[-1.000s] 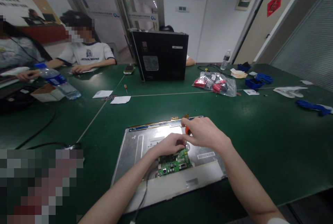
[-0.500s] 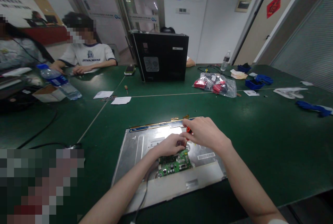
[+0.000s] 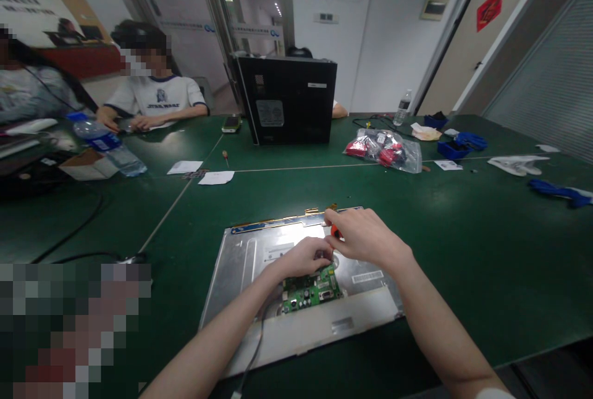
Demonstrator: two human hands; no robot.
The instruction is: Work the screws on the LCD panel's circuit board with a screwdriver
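A silver display panel (image 3: 241, 275) lies flat on the green table, back side up. On it sits a green circuit board (image 3: 310, 291). My right hand (image 3: 364, 235) is closed around a red-orange and black screwdriver (image 3: 336, 232), held over the panel just beyond the board; most of the tool is hidden by my fingers. At the board's far edge, my left hand (image 3: 308, 256) has its fingers curled together close to the screwdriver's lower end. Whatever lies between those fingertips is hidden. A thin blue strip (image 3: 269, 225) runs along the panel's far edge, and a grey cable (image 3: 254, 349) trails off the near left.
A black computer case (image 3: 291, 102) stands at the back. A plastic bag with red items (image 3: 384, 151) lies right of it, with blue gloves (image 3: 558, 192) farther right. At the left are a water bottle (image 3: 109, 146), a cardboard box (image 3: 88, 164) and a seated person (image 3: 160, 99).
The red-orange handle shows slightly less between my right fingers, which have shifted a little. My left hand and the panel stay in nearly the same place.
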